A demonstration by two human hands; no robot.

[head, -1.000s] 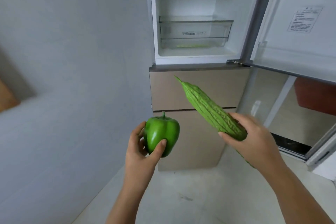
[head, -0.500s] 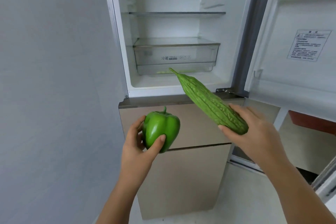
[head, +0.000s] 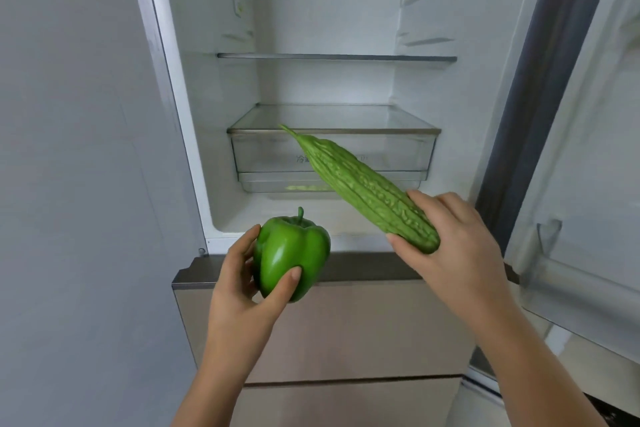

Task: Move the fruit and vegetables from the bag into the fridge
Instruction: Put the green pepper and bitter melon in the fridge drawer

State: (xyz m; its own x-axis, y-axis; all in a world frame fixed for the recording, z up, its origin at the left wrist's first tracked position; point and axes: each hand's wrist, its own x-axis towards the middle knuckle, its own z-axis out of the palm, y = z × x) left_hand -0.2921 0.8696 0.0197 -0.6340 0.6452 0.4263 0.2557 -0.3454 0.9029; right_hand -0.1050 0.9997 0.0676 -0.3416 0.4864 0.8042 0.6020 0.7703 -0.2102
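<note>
Head view: left hand [head: 242, 291] wraps fingers and thumb round green pepper [head: 291, 253], lower centre of frame. Right hand [head: 453, 246] grips thick end of bitter gourd [head: 360, 191], centre right, tip pointing toward clear drawer [head: 263, 152]. Fridge [head: 433, 90] open, filling upper frame. Neither vegetable inside yet; both just before opening. Judgement: carry nearly done, placing left. Bag out of view, so remaining contents unknown.

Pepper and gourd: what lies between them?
Nothing. In the head view the gap between pepper and gourd is bare, with only the fridge floor behind it.
</note>
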